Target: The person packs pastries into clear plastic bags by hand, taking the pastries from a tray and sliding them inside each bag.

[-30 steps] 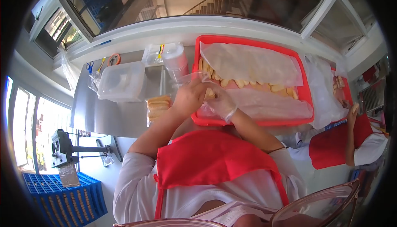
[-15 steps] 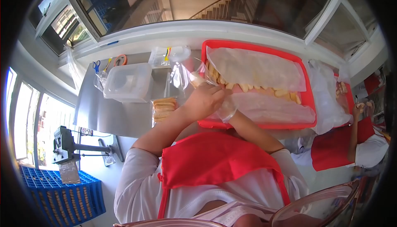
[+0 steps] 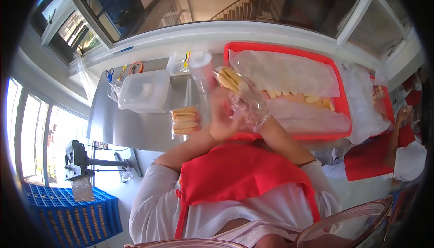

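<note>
My right hand [image 3: 248, 103], in a clear plastic glove, grips several finger-shaped biscuits [image 3: 228, 80] above the left edge of the red tray [image 3: 342, 95]. Clear film shows around these biscuits; whether it is a bag or the glove I cannot tell. Just left of it, my left hand [image 3: 222, 120] is bare and blurred, its fingers apart and nothing seen in them. More finger-shaped biscuits lie in the tray between sheets of white paper [image 3: 285, 71]. A filled clear bag of biscuits [image 3: 185, 120] rests on the steel table [image 3: 135, 128], left of my left hand.
A translucent plastic tub [image 3: 144, 92], blue scissors [image 3: 109, 75] and a roll of tape [image 3: 135, 67] sit at the left. Behind my hands stands a clear round container [image 3: 201, 65]. A sealing machine [image 3: 77, 160] and blue crate [image 3: 74, 216] are lower left. A co-worker [image 3: 379, 155] is at right.
My hands have come apart; the left one has drawn back and opened. The biscuits in my right hand have risen into view, and the camera has shifted slightly.
</note>
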Demonstrator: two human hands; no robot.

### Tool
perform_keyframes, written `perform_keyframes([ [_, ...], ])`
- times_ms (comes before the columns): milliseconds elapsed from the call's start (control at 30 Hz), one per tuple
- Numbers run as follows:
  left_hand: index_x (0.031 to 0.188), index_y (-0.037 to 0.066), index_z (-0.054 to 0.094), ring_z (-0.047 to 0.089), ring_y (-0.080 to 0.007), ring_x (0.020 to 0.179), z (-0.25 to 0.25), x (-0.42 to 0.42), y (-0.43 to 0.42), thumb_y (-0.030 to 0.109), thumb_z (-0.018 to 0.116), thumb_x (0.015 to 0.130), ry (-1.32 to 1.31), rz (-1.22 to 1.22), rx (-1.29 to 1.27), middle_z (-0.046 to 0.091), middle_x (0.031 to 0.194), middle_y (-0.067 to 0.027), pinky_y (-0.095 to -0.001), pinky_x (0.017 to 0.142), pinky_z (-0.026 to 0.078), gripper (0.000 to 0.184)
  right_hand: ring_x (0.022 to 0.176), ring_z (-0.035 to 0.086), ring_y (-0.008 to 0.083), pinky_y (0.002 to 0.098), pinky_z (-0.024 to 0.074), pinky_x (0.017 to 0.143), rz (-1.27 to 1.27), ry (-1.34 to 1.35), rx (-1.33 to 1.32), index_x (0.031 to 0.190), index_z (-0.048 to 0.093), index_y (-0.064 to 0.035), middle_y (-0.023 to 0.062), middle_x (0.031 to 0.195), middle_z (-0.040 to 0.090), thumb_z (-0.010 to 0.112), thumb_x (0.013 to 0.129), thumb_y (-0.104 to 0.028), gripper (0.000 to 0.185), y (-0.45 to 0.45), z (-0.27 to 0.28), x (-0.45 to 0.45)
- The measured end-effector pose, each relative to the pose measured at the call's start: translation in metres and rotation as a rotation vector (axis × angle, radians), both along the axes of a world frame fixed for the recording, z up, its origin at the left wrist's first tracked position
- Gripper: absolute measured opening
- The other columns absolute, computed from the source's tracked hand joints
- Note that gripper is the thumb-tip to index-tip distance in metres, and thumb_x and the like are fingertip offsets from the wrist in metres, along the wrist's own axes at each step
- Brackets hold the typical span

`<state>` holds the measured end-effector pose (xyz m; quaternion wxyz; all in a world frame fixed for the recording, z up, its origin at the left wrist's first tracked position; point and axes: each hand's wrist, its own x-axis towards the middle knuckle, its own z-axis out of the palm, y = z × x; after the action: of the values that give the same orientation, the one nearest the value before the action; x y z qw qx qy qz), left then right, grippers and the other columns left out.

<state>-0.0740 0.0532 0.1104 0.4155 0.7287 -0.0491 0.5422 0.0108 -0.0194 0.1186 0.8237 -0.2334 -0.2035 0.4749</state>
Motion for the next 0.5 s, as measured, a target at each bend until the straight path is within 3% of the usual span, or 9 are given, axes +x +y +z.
perform_keyframes([
  [33, 0.116, 0.01, 0.039, 0.05, -0.0219, 0.095, -0.005, 0.001, 0.001, 0.014, 0.057, 0.078, -0.138, 0.044, -0.288, 0.052, 0.104, -0.0094, -0.0384, 0.088, 0.036, 0.042, 0.09, 0.052, 0.019, 0.0289, 0.0407, 0.084, -0.006, -0.072, -0.072, 0.112, 0.046, -0.0021, 0.008, 0.104, 0.052, 0.056, 0.077, -0.006, 0.037, 0.002, -0.002, 0.001],
  [100, 0.12, 0.01, 0.032, 0.045, -0.0234, 0.103, -0.006, 0.0, 0.014, 0.017, 0.052, 0.082, -0.113, -0.353, -0.966, 0.045, 0.113, -0.0104, -0.0397, 0.09, 0.035, 0.044, 0.083, 0.053, 0.0205, 0.0313, 0.0424, 0.078, -0.008, -0.215, -0.222, 0.108, 0.049, -0.0024, 0.0088, 0.096, 0.054, 0.059, 0.074, -0.007, 0.036, 0.005, -0.006, 0.003],
  [133, 0.123, 0.01, 0.028, 0.043, -0.0241, 0.107, -0.007, -0.003, 0.02, 0.019, 0.05, 0.084, -0.102, -0.543, -1.312, 0.042, 0.117, -0.0109, -0.0404, 0.091, 0.035, 0.046, 0.081, 0.053, 0.0218, 0.0318, 0.042, 0.075, -0.138, -0.545, -0.198, 0.106, 0.05, -0.0026, 0.0092, 0.093, 0.054, 0.059, 0.074, -0.008, 0.033, 0.007, -0.014, 0.004],
  [200, 0.12, 0.008, 0.031, 0.046, -0.024, 0.103, -0.011, -0.008, 0.027, 0.018, 0.051, 0.084, -0.01, -0.666, -1.276, 0.045, 0.111, -0.0105, -0.0409, 0.089, 0.038, 0.042, 0.077, 0.052, 0.0243, 0.0329, 0.0414, 0.071, -0.387, -1.211, -0.124, 0.101, 0.053, -0.003, 0.01, 0.088, 0.054, 0.057, 0.075, -0.009, 0.027, 0.016, -0.024, 0.002],
  [300, 0.117, 0.007, 0.034, 0.048, -0.0238, 0.1, -0.019, -0.013, 0.032, 0.015, 0.051, 0.083, 0.05, -0.666, -1.344, 0.047, 0.107, -0.0105, -0.0394, 0.084, 0.043, 0.039, 0.081, 0.051, 0.0262, 0.0337, 0.0404, 0.073, -0.551, -1.262, -0.087, 0.099, 0.054, -0.0034, 0.0115, 0.089, 0.054, 0.058, 0.075, -0.013, 0.026, 0.007, -0.011, -0.018],
  [400, 0.113, 0.007, 0.038, 0.051, -0.0233, 0.095, -0.034, -0.014, 0.034, 0.014, 0.052, 0.082, 0.093, -0.618, -1.403, 0.049, 0.104, -0.0102, -0.0381, 0.08, 0.045, 0.034, 0.085, 0.05, 0.027, 0.0352, 0.0401, 0.075, -0.306, -1.382, -0.201, 0.101, 0.054, -0.0048, 0.0106, 0.091, 0.054, 0.058, 0.077, -0.019, 0.028, 0.009, -0.04, -0.011],
  [500, 0.108, 0.007, 0.043, 0.053, -0.0223, 0.09, -0.072, -0.02, 0.042, 0.014, 0.054, 0.082, 0.117, -0.701, -1.508, 0.052, 0.099, -0.0091, -0.0373, 0.077, 0.047, 0.03, 0.095, 0.051, 0.0229, 0.0325, 0.041, 0.08, -0.174, -1.461, -0.316, 0.109, 0.049, -0.0024, 0.0127, 0.107, 0.049, 0.056, 0.08, -0.021, 0.036, 0.001, -0.055, -0.004],
])
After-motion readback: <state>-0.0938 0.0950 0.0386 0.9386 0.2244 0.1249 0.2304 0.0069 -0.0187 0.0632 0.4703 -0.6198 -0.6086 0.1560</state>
